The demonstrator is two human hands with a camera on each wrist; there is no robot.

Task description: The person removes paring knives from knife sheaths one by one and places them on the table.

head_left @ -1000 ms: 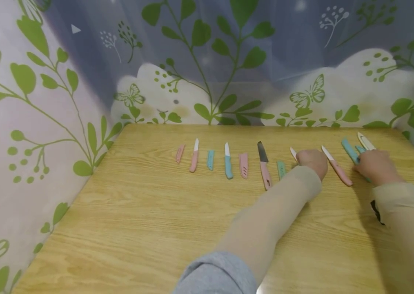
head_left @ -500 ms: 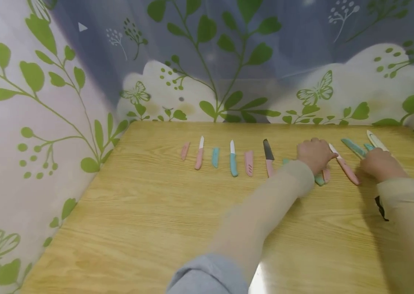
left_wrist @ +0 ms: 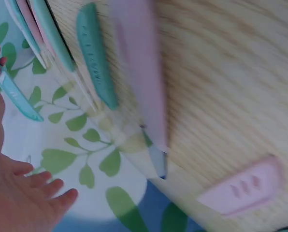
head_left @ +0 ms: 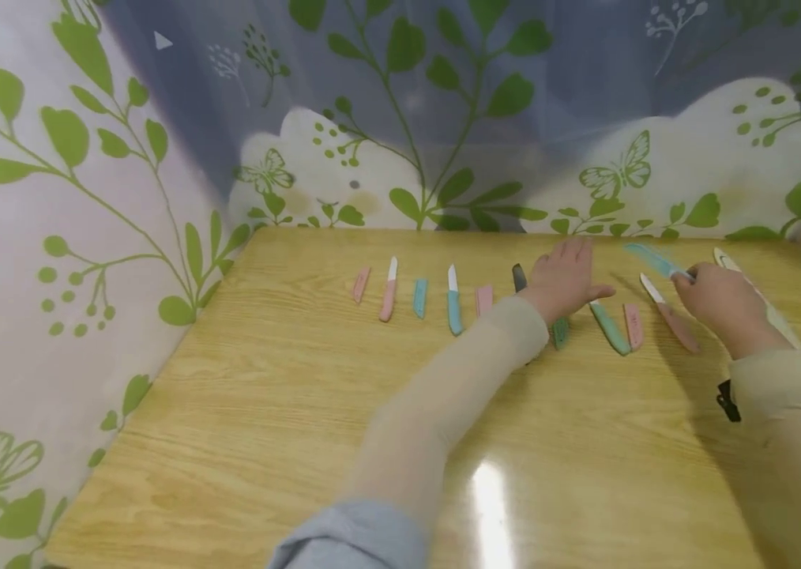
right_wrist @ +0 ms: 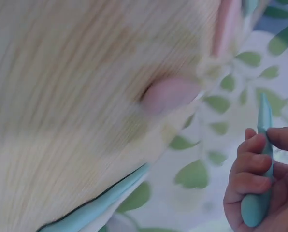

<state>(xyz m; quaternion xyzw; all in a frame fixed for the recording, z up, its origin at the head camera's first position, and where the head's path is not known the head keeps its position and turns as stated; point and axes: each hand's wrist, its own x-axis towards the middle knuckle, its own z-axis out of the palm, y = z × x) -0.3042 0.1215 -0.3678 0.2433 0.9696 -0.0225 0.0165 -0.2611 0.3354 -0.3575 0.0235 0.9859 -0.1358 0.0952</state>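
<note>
The left hand (head_left: 564,275) has just moved toward nine o'clock and away from the green-handled knife (head_left: 611,328), which was under it half a second ago. Now this hand is wide open, with the fingers straight and the thumb spread, and it holds nothing. The green-handled knife is therefore uncovered; it lies on the wooden table (head_left: 301,379) at about five o'clock from the hand, with a pink sheath (head_left: 633,325) just beside it. A green sheath (head_left: 560,333) is at six o'clock, partly hidden, and a dark blade (head_left: 519,276) is at nine.

The right hand (head_left: 723,307) has its fingers curled round a turquoise knife (head_left: 652,259), whose tip points to ten o'clock. In the right wrist view it appears raised; whether its blade is bare or covered cannot be told surely. A pink-handled knife (head_left: 678,328) lies at eight o'clock from this hand, and a cream-coloured piece (head_left: 727,261) passes at two. For the work, this seems to mean that the left hand is free, while only the right one is occupied.
</note>
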